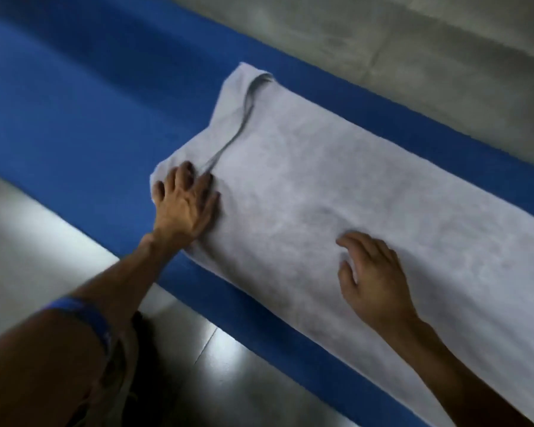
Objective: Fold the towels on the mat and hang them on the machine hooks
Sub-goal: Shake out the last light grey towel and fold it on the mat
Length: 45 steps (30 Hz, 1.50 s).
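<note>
A white towel (336, 195) lay spread lengthwise on a blue mat (74, 118), running from the upper middle of the frame down to the lower right corner, where it ran out of view. It appeared folded over itself: a dark, curved edge of a layer showed near its far end, winding from the upper middle of the frame down toward the left hand. The mat crossed the frame as a diagonal band from the upper left to the bottom right, and the towel covered most of its width on the right side.

The left hand (185, 204) lay at the towel's near left corner, left of centre, fingers spread and only slightly bent, pressing flat on the cloth without gripping it. The right hand (373, 282) was over the towel's near long edge, lower right of centre, fingers loosely bent and holding nothing; whether it touched the cloth or hovered just above could not be told. The two hands were well apart along the same edge.

A blue band (84, 315) showed on the left arm in the lower left of the frame. Grey floor (413, 57) lay beyond the mat in the upper right, and a shiny, light-reflecting floor lay at the lower left. The picture was blurred; no writing could be read.
</note>
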Available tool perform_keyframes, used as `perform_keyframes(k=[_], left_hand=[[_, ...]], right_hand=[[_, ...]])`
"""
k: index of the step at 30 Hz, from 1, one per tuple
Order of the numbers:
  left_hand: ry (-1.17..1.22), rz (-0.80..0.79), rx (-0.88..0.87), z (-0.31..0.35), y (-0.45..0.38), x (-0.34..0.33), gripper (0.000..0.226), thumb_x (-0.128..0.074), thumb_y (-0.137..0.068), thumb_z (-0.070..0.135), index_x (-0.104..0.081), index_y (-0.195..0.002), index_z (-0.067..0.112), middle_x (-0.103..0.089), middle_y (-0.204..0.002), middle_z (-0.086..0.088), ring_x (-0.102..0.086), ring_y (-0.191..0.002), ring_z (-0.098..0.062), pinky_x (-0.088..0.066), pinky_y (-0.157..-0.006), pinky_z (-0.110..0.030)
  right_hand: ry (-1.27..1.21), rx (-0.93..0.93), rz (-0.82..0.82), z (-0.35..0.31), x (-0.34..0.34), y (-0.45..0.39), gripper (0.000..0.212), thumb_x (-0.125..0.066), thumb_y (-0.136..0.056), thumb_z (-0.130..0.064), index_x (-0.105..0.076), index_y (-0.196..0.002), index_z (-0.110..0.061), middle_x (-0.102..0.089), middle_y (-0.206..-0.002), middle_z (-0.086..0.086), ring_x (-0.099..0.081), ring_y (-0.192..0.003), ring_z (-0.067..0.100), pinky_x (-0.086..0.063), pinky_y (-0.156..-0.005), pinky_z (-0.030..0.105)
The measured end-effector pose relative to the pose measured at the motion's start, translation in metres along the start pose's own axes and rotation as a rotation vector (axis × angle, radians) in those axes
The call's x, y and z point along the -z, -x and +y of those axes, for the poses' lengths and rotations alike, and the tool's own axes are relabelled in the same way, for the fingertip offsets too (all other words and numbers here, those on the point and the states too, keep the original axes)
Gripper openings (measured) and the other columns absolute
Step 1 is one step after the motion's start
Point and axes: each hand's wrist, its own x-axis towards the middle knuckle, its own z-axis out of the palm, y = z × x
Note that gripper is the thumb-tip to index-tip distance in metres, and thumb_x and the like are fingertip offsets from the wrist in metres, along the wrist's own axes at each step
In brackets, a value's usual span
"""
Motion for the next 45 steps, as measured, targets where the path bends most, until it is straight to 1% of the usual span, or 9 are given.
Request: perform_keyframes(k=[4, 7, 12, 19, 24, 28, 34, 41, 45], left_hand=[[0.467, 0.172, 0.207, -0.054, -0.006, 0.013, 0.053, -0.032, -0.095, 0.051, -0.040, -0.135, 0.017, -0.054, -0.125, -0.014, -0.052, -0.111, -0.034, -0.042, -0.092, -0.045], [0.733, 0.084, 0.399, -0.071, -0.012, 0.015, 0.047, -0.048, -0.094, 0.042, -0.045, -0.132, 0.014, -0.065, -0.106, -0.009, -0.062, -0.097, -0.027, -0.049, -0.084, -0.038], [1.089, -0.031, 0.638, -0.076, -0.016, 0.017, 0.017, -0.076, -0.077, 0.018, -0.059, -0.080, 0.016, -0.062, -0.077, 0.000, -0.058, -0.073, -0.014, -0.045, -0.058, -0.023], [1.630, 0.122, 0.589, -0.108, 0.007, 0.034, 0.038, -0.077, -0.070, -0.002, -0.047, -0.071, 0.021, -0.057, -0.077, -0.002, -0.058, -0.075, -0.016, -0.050, -0.064, -0.028], [1.270, 0.126, 0.658, -0.128, 0.025, 0.022, 0.038, -0.082, -0.070, 0.009, -0.051, -0.087, 0.024, -0.058, -0.087, 0.004, -0.057, -0.078, -0.018, -0.050, -0.061, -0.026], [0.396, 0.094, 0.218, -0.117, 0.032, 0.012, 0.060, -0.074, -0.070, 0.049, -0.044, -0.118, 0.029, -0.042, -0.123, 0.000, -0.045, -0.107, -0.023, -0.046, -0.082, -0.042], [0.113, -0.012, 0.149, -0.107, 0.031, 0.003, 0.071, -0.077, -0.064, 0.041, -0.047, -0.125, 0.019, -0.036, -0.138, -0.012, -0.039, -0.118, -0.036, -0.045, -0.084, -0.051], [0.286, -0.052, 0.272, -0.109, 0.027, 0.007, 0.053, -0.034, -0.083, 0.062, -0.049, -0.124, 0.033, -0.032, -0.148, -0.007, -0.033, -0.131, -0.032, -0.037, -0.099, -0.053], [0.528, 0.086, 0.412, -0.116, 0.015, 0.014, 0.044, -0.064, -0.081, 0.028, -0.050, -0.121, 0.015, -0.060, -0.104, -0.009, -0.057, -0.090, -0.026, -0.050, -0.080, -0.041]], right_hand=[[-0.174, 0.076, -0.043, -0.046, -0.010, -0.108, 0.027, -0.059, -0.087, -0.007, -0.063, -0.113, -0.013, -0.063, -0.119, 0.001, -0.058, -0.105, 0.021, -0.045, -0.091, 0.032], [-0.303, 0.083, 0.003, -0.066, -0.019, -0.188, 0.026, -0.056, -0.090, -0.009, -0.062, -0.116, -0.012, -0.063, -0.117, 0.003, -0.060, -0.102, 0.020, -0.050, -0.088, 0.033], [-0.381, -0.134, 0.125, -0.092, -0.027, -0.312, 0.030, -0.054, -0.090, -0.016, -0.059, -0.120, -0.016, -0.058, -0.125, 0.001, -0.055, -0.110, 0.018, -0.039, -0.087, 0.020], [-0.282, -0.247, -0.237, -0.106, -0.061, -0.395, 0.038, -0.049, -0.087, -0.006, -0.064, -0.121, -0.016, -0.058, -0.133, 0.007, -0.057, -0.114, 0.023, -0.048, -0.102, 0.038], [-0.257, -0.270, -0.025, -0.112, -0.068, -0.405, 0.038, -0.058, -0.083, -0.012, -0.060, -0.120, -0.017, -0.059, -0.128, 0.005, -0.057, -0.114, 0.024, -0.046, -0.094, 0.030], [-0.237, -0.284, -0.081, -0.115, -0.080, -0.414, 0.027, -0.055, -0.089, -0.012, -0.067, -0.113, -0.013, -0.063, -0.125, 0.006, -0.060, -0.113, 0.025, -0.048, -0.098, 0.033], [-0.432, -0.233, -0.122, -0.119, -0.072, -0.422, 0.043, -0.040, -0.095, -0.004, -0.056, -0.133, -0.015, -0.049, -0.141, 0.004, -0.047, -0.128, 0.018, -0.034, -0.094, 0.014], [-0.111, 0.090, 0.098, -0.115, -0.073, -0.401, 0.042, -0.045, -0.091, -0.007, -0.053, -0.133, -0.009, -0.046, -0.141, 0.009, -0.049, -0.123, 0.030, -0.038, -0.105, 0.035], [0.199, 0.235, -0.180, -0.103, -0.089, -0.369, 0.049, -0.038, -0.100, -0.032, -0.035, -0.147, -0.021, -0.027, -0.158, 0.007, -0.030, -0.142, 0.031, -0.025, -0.115, 0.047]])
